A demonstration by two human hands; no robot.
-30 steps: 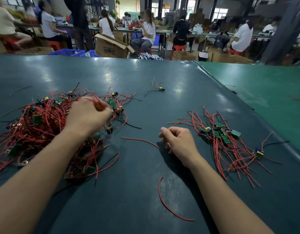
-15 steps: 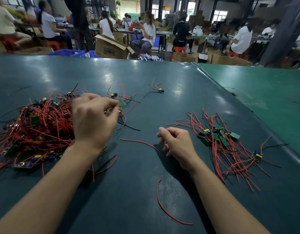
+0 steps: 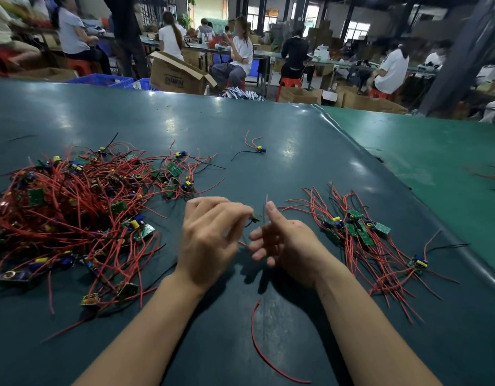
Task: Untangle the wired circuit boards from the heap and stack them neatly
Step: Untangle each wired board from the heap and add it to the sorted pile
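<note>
Dark green table [image 3: 268, 135]; small green board [image 3: 256, 217] pinched in left hand [image 3: 210, 240], right hand [image 3: 285, 240] loosely spread.

Both bare forearms reach forward from the bottom edge and converge toward the middle, wrists raised. The left hand [image 3: 210, 235] shows its back to the camera, fingers curled forward, thumb and fingertips pinching a small board [image 3: 255, 217] at their tips. The right hand [image 3: 282, 240] sits just beside it, turned with the palm facing left and partly up; its thumb points straight up, near the board, and its fingers are loosely bent, spread a little, and hold nothing. The two hands are close together but not touching.
</note>
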